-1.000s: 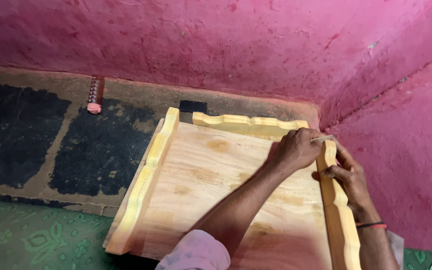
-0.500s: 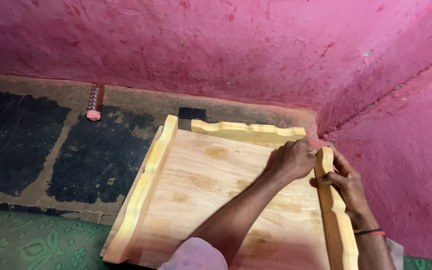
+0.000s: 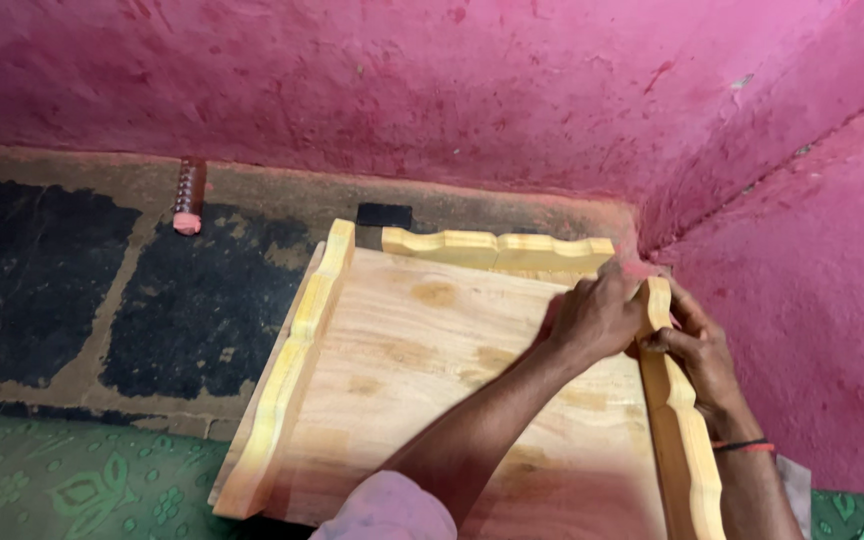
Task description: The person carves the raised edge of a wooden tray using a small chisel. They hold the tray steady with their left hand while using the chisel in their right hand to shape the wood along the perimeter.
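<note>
Sliding back along the right trim, we're clamping both hands, left and right, around its top, corner unjoined.

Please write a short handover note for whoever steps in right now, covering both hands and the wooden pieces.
Left hand: pressing on the top end of the right moulding strip, near the far right corner.
Right hand: gripping the same strip from its outer side.
Wooden panel lies flat on the floor by the pink wall.
Done: left moulding and far moulding lie along their edges.
Left: the right strip is not yet let go at the corner; whether any strip is fixed cannot be told.
</note>
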